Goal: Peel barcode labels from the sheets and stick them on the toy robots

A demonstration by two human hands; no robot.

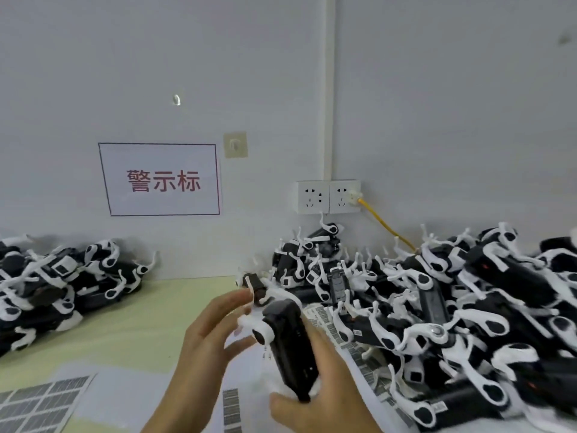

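Note:
My right hand point(324, 392) grips a black and white toy robot point(288, 342) from below, holding it upright and slightly tilted over the table. My left hand point(212, 335) is beside it on the left, fingers spread, fingertips near the robot's white arm; whether they touch it I cannot tell. A sheet of barcode labels point(40, 404) lies at the bottom left. A strip of barcode labels point(231, 409) lies between my forearms. More label sheets point(327, 320) lie under the right pile's edge.
A big pile of toy robots point(452, 301) fills the right side. A smaller pile point(59, 285) lies at the left against the wall. Bare yellow-green tabletop point(150, 317) lies between them. Wall sockets point(327, 196) with a yellow cable, and a sign, are behind.

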